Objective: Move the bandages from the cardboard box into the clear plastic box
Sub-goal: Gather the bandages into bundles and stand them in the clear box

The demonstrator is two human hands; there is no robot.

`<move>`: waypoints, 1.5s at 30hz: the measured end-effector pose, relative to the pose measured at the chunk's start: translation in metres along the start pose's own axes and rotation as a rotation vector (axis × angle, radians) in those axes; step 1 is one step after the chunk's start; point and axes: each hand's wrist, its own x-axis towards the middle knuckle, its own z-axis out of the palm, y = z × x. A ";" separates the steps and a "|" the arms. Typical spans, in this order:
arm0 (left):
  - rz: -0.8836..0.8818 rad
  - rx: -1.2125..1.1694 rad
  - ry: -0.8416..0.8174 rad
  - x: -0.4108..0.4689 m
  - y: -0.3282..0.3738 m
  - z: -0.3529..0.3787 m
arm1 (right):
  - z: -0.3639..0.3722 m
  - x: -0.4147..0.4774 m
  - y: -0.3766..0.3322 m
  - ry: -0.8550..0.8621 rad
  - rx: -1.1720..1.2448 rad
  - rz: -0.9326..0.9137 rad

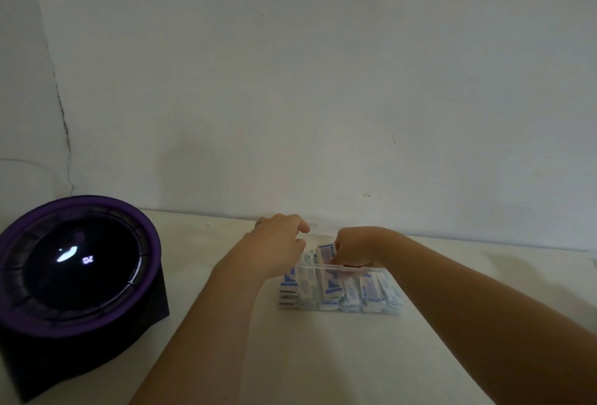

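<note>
Left hand [277, 243]: I see it over the far-left corner of the clear plastic box [371, 268], knuckles up and fingers curled downward. Its fingertips are hidden from me, so I cannot tell whether it grips anything.
Right hand [353, 248]: reaching in over the box's open top, fingers bent and bunched. It looks to be pinching one upright bandage packet [325, 251] at its upper end.
Held packet: white with blue print, standing taller than the others and poking above the front rim.
Bandages [368, 291]: the rest sit inside the clear box, packed on edge in rows. I can make them out through the front wall, and they fill it from left to right.
Clear plastic box: on the white table [290, 356], near the back edge, between my two forearms.
Round device [80, 262]: purple rim, dark glossy face with small lit marks — well off to the left on the same table.
Wall [323, 81]: plain and pale, right behind the table — a dark crack [63, 120] runs down it at far left.
</note>
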 end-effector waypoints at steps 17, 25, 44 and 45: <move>-0.009 0.019 0.005 0.001 -0.002 0.003 | -0.004 0.001 -0.002 -0.038 -0.016 -0.051; 0.009 0.023 0.004 -0.003 0.000 0.000 | -0.001 0.003 0.000 -0.063 -0.034 -0.127; 0.559 -0.113 0.257 -0.042 0.096 0.065 | 0.040 -0.126 0.183 0.717 0.433 -0.015; 0.561 -0.086 0.199 -0.043 0.099 0.078 | 0.049 -0.125 0.194 0.706 0.409 0.022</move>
